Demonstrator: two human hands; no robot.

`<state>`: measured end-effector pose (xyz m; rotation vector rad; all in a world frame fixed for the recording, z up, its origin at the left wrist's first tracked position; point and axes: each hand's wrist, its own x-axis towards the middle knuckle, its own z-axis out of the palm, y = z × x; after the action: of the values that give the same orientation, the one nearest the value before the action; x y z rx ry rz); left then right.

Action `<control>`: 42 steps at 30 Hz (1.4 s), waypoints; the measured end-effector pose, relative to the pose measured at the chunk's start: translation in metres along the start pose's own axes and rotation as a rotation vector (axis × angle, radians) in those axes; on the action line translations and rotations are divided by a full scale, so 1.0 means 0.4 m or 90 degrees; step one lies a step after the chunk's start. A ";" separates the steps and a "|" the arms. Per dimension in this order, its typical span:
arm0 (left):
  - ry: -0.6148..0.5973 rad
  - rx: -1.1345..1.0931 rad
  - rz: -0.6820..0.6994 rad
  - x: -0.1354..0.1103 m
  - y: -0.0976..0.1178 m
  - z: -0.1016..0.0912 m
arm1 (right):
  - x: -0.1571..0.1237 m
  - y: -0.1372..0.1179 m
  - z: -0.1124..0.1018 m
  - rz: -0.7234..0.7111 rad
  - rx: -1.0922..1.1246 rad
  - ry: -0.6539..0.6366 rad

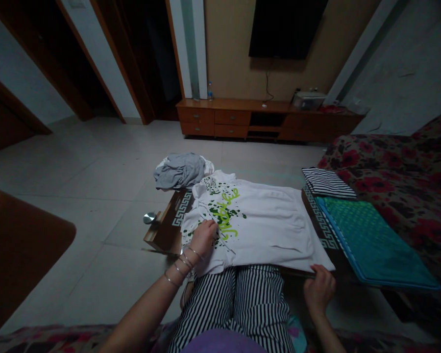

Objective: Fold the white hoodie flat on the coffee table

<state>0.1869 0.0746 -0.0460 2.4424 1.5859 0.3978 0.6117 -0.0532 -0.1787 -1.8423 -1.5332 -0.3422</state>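
Two bare hands on a garment, seen from above. The left hand [205, 236], with several silver bangles [185, 261] at its wrist, has its fingers drawn together and bent downward, their tips touching the cloth; whether a fold is pinched beneath them cannot be told. The right hand [319, 285] is nearly closed, thumb and forefinger grasping the hem of a white T-shirt [270, 215] at its near corner, the remaining fingers curled below the edge.

The T-shirt lies between and beyond the hands, spread lengthwise across a low dark table [169, 236] with a pale Greek-key border. Its collar end is toward the left, its hem toward the right; the left hand rests on the printed upper part, and the near edge hangs close to the wearer's black-and-white striped trousers [257, 294].

The T-shirt is front side up, mostly flat, with shallow creases running along its body. Yellow-green lettering crosses the chest amid dark green splatters, which are densest near the shoulders.

A crumpled grey garment [180, 170] lies at the table's far left corner. To the right are a folded striped cloth [327, 183] and, nearer, a folded teal textile [382, 245].
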 end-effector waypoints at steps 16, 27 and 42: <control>-0.012 0.102 -0.027 0.147 0.031 -0.165 | 0.002 -0.003 0.009 -0.005 -0.047 0.046; -0.256 0.118 0.259 0.094 0.067 -0.009 | 0.001 -0.005 0.005 0.015 -0.057 0.025; -0.038 -0.063 0.013 0.243 0.116 0.002 | 0.001 -0.003 0.013 0.023 -0.061 0.035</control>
<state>0.2649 0.1448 -0.0210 2.3757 1.4819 0.3944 0.6093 -0.0494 -0.1816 -1.9162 -1.4673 -0.4531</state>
